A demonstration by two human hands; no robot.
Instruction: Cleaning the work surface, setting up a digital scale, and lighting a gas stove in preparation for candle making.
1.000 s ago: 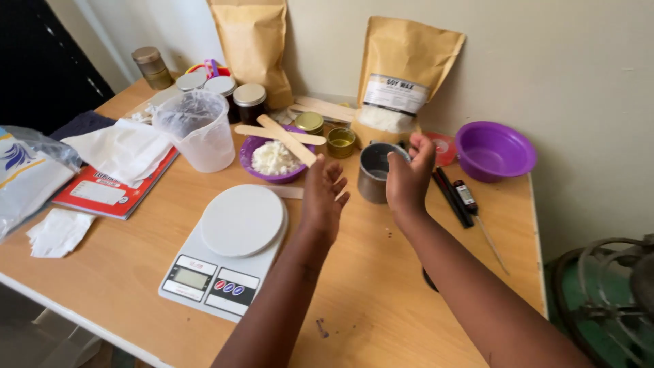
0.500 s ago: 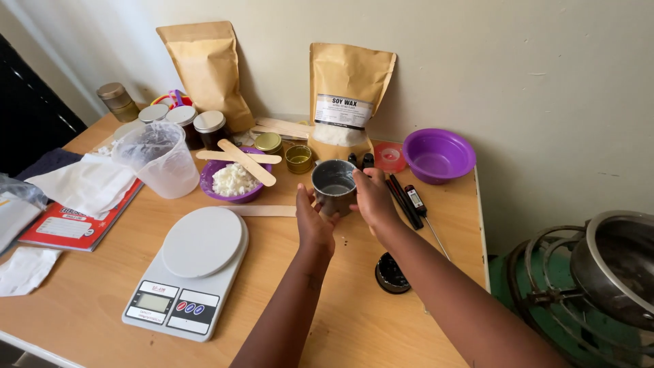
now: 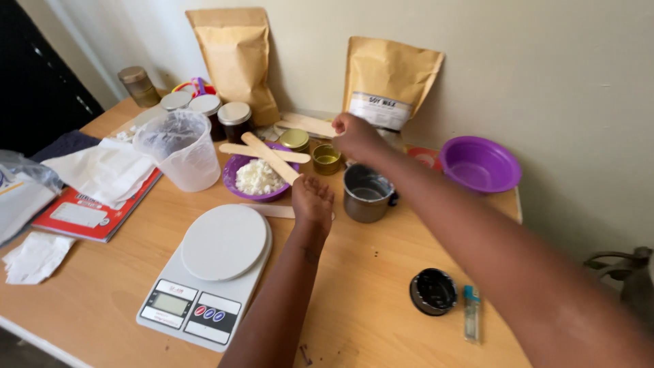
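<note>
so, at the far left of your tabletop (image 3: 381, 300) a clear plastic bag (image 3: 20, 194) and a crumpled white tissue (image 3: 34, 255) lie beside a red booklet (image 3: 85, 218) with white paper (image 3: 102, 170) on top. next comes the clear measuring jug (image 3: 178, 148), and in front of it the white kitchen scale (image 3: 211, 272), its round plate bare. behind the jug stand three lidded jars (image 3: 235, 121) and a brown paper pouch (image 3: 235, 58) against the wall. the purple bowl of white flakes (image 3: 255, 178) sits just right of the jug, with flat wooden sticks (image 3: 269, 155) laid across its rim.

your left hand (image 3: 313, 201) rests near the middle, just beside that bowl, fingers curled loosely and holding nothing; another wooden stick (image 3: 276, 211) lies just under it. the small metal pot (image 3: 368, 193) stands on the tabletop between your hands, touched by neither. your right hand (image 3: 354, 136) reaches past the pot toward the second pouch (image 3: 392, 82); its fingers are closed, though i cannot tell whether they grip anything. a small gold tin (image 3: 327, 158) sits just left of it.

further right are an empty purple bowl (image 3: 480, 163), then nearer you a black round lid (image 3: 433, 292) and a blue lighter (image 3: 471, 312).
</note>
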